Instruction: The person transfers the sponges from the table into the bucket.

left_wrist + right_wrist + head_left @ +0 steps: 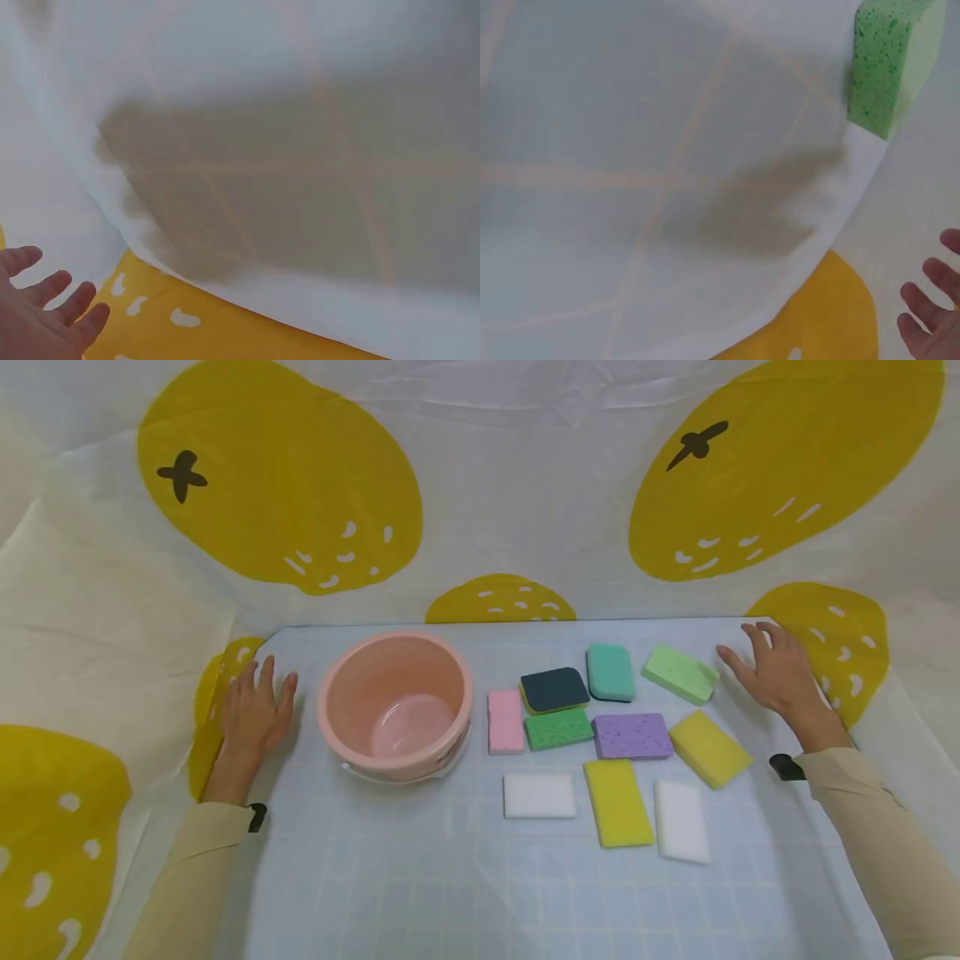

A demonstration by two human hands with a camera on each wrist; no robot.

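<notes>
My left hand (255,710) hovers at the table's left edge with fingers spread and nothing in it. Nearest to it stands a pink bucket (345,752). At the right edge my right hand (780,677) is likewise held out, fingers loosely spread, holding nothing. Closest to that hand lies a light green sponge (681,674), whose end also shows in the right wrist view. Around it lie a yellow sponge (709,748), a purple sponge (633,737) and a teal sponge (611,672). In the left wrist view, only the fingers (71,304) and part of the palm appear.
Farther left are a dark-topped sponge (555,690), a green sponge (558,729) and a pink sponge (506,722). In front lie a white sponge (539,796), another yellow sponge (618,803) and a second white sponge (681,821). A lemon-print cloth (525,485) hangs behind the table.
</notes>
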